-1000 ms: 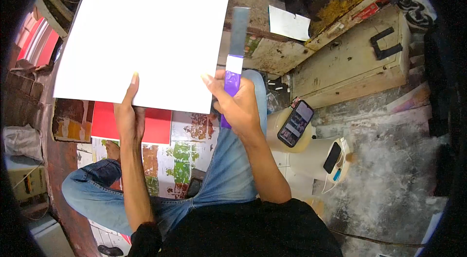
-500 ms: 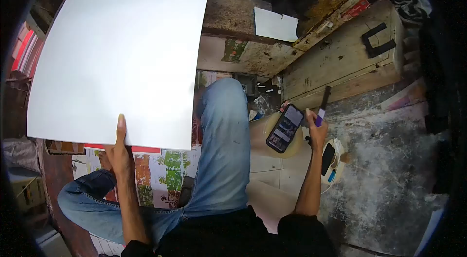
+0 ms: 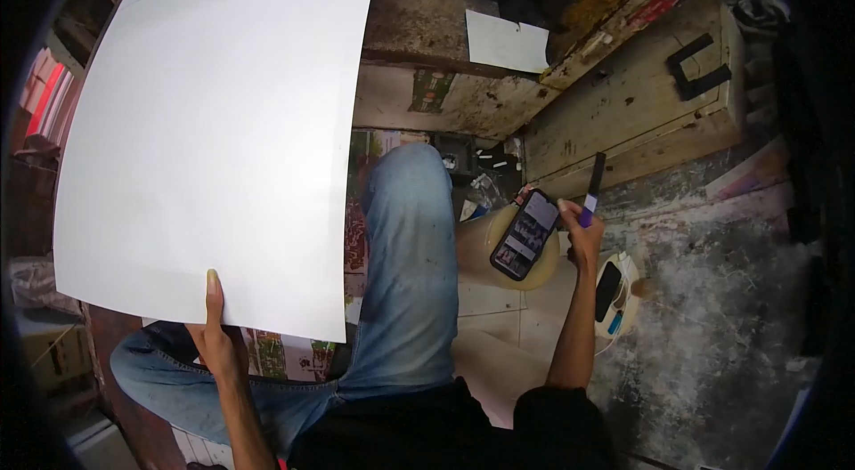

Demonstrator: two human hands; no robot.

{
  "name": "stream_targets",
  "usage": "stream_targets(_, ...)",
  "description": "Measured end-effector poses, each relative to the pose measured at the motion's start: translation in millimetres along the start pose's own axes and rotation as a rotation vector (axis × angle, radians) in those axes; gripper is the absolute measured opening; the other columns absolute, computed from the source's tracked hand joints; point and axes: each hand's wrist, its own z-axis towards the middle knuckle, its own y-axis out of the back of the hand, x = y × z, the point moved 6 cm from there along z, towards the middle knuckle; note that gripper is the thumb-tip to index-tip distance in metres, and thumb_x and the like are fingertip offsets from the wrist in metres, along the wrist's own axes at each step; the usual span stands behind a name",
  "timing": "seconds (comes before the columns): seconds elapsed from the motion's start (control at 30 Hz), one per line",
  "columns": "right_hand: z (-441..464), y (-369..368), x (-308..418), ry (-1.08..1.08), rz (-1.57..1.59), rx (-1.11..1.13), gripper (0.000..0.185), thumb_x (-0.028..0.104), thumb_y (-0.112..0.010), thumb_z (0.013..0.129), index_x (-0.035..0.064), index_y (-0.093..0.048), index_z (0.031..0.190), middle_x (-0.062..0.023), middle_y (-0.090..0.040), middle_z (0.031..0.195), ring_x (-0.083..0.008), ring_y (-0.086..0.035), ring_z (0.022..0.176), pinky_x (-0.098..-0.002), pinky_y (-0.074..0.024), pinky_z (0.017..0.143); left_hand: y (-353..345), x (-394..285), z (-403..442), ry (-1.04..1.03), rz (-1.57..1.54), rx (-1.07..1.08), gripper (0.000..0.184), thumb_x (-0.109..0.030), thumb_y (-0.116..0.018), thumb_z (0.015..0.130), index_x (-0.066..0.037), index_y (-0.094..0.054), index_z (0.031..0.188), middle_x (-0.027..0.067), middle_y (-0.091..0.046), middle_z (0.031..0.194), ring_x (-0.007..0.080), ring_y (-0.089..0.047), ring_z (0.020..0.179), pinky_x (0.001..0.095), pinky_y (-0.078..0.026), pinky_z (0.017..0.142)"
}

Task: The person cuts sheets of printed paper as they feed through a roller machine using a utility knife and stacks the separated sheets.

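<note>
White sheet, pinched at its near edge by the left grip, now reaches lower over the jeans. Right grip, closed around the purple-handled blade, has moved from the sheet to beside the phone; nearby, a pale container bears a dark device.

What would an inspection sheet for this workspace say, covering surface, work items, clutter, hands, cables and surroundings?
Surface: patterned covering, worn and blotchy, partly hidden by the sheet.
Work items: large white sheet, a curved line near its far end; purple-handled flat tool, raised off the floor.
Clutter: lit phone and dark-screened phone on separate round supports; small white sheet on a ledge.
Hands: left hand grips the large sheet's near edge, thumb on top; right hand holds the tool.
Cables: pale cable beside the dark-screened phone; its ends can't be traced.
Surroundings: stained concrete floor; scuffed wooden box.
</note>
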Motion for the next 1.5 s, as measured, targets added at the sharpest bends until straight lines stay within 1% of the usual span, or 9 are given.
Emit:
stream_targets(0.07,-9.7,13.3,-4.7,-0.246,0.004,-0.191,0.038,0.031,-0.076,0.078,-0.0014,-0.07,0.097,-0.0053,-0.067,0.076,-0.0098,-0.059,0.063,-0.0247,-0.0391,0.052,3.9,-3.6,-10.5,-0.09,0.063,-0.038,0.051,-0.014,-0.062,0.09,0.01,-0.042,0.13,0.0164,-0.048,0.129,0.0206,-0.05,0.113,0.0337,-0.036,0.1)
stream_targets(0.17,-31.4,16.7,-10.3,-0.319,0.085,-0.287,0.038,0.035,-0.076,0.077,0.0017,-0.07,0.094,-0.0035,-0.066,0.073,-0.0085,-0.056,0.06,-0.023,-0.0355,0.049,5.0,-5.1,-17.4,0.028,0.011,-0.076,0.051,-0.016,-0.061,0.091,0.01,-0.041,0.13,0.0164,-0.048,0.129,0.0204,-0.049,0.114,0.0336,-0.035,0.101)
stream_targets(0.27,-58.1,6.2,-24.6,-0.246,0.061,-0.316,0.04,0.037,-0.078,0.075,0.0008,-0.07,0.091,-0.004,-0.065,0.072,-0.0075,-0.055,0.06,-0.0207,-0.0338,0.049,5.8,-8.9,-25.3,0.017,0.057,-0.11,0.039,-0.014,-0.056,0.093,0.01,-0.052,0.124,0.0178,-0.052,0.123,0.0213,-0.05,0.114,0.0349,-0.036,0.101)
stream_targets(0.43,-89.5,-26.4,-23.0,-0.222,0.059,-0.209,0.06,0.033,-0.085,0.068,-0.0077,-0.06,0.106,-0.006,-0.064,0.083,-0.0081,-0.053,0.063,-0.0213,-0.0402,0.055,21.8,-5.7,-33.3,-0.006,0.009,-0.051,0.039,-0.013,-0.056,0.092,0.009,-0.05,0.124,0.0167,-0.051,0.124,0.0198,-0.05,0.112,0.0342,-0.036,0.1)
stream_targets(0.57,-93.2,-43.0,-1.1,-0.165,-0.028,-0.202,0.053,0.032,-0.086,0.066,-0.0041,-0.06,0.095,0.0009,-0.055,0.074,-0.0084,-0.045,0.06,-0.0223,-0.039,0.057,20.9,-7.6,-38.9,0.006,-0.036,-0.061,0.035,-0.011,-0.058,0.092,0.008,-0.052,0.12,0.0139,-0.052,0.122,0.0167,-0.051,0.109,0.0327,-0.037,0.098)
stream_targets(0.67,-90.9,-46.2,-4.7,-0.152,-0.04,-0.236,0.05,0.025,-0.087,0.066,-0.005,-0.062,0.097,-0.0045,-0.062,0.081,-0.0088,-0.052,0.067,-0.0236,-0.0437,0.062,25.9,-10.4,-42.1,-0.056,0.116,-0.035,0.033,-0.012,-0.059,0.091,0.007,-0.055,0.117,0.0126,-0.053,0.12,0.016,-0.051,0.108,0.0322,-0.037,0.098)
stream_targets(1.17,-90.2,-42.1,-7.5,-0.177,-0.211,-0.27,0.072,0.039,-0.088,0.058,-0.0066,-0.059,0.106,-0.0086,-0.062,0.086,-0.0149,-0.055,0.07,-0.0281,-0.0471,0.064,31.9,-3.7,-52.4,0.038,0.147,-0.156,0.048,-0.017,-0.063,0.09,0.008,-0.043,0.126,0.0144,-0.051,0.121,0.0178,-0.05,0.108,0.0328,-0.035,0.099)
stream_targets(1.4,-92.6,-36.8,-8.1,-0.156,-0.196,-0.255,0.065,0.038,-0.087,0.062,-0.0054,-0.06,0.102,-0.0073,-0.062,0.085,-0.0139,-0.055,0.071,-0.0289,-0.0466,0.067,47.2,6.1,-63.1,0.089,0.129,-0.193,0.041,-0.013,-0.061,0.091,0.006,-0.048,0.124,0.0148,-0.05,0.123,0.0173,-0.049,0.11,0.0331,-0.036,0.099)
stream_targets(1.5,-93.5,-21.7,-29.6,-0.288,0.074,-0.256,0.047,0.031,-0.08,0.075,-0.0062,-0.063,0.098,-0.0081,-0.064,0.083,-0.0136,-0.058,0.074,-0.0266,-0.0457,0.073,50.7,4.8,-63.4,0.026,0.139,-0.134,0.037,-0.013,-0.061,0.091,0.007,-0.052,0.121,0.0149,-0.052,0.122,0.0173,-0.051,0.109,0.0324,-0.037,0.098)
